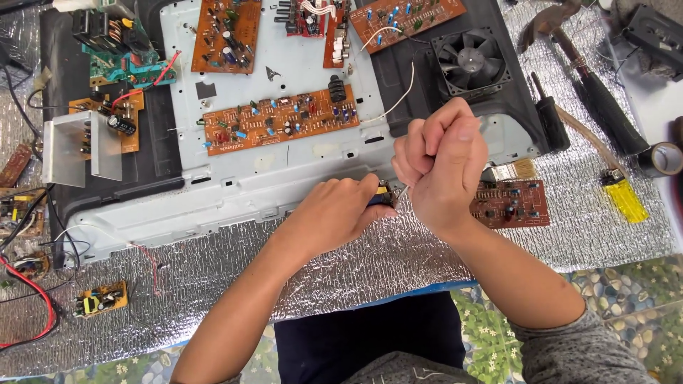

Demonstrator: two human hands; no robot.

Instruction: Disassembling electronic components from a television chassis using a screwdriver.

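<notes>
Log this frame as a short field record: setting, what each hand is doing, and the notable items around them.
setting: foil-covered work surface with a grey metal chassis laid flat on it
left hand: left hand grips a small tool with a yellow and dark handle at the chassis edge
right hand: right hand closed in a fist around a thin white wire
on chassis: long orange circuit board
nearby: black fan, small brown board, yellow lighter, tape roll

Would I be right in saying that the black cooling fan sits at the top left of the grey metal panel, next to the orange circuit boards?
Not quite: the head view shows the black cooling fan at the top right of the grey metal panel, not the left. It does lie near orange circuit boards.
</notes>
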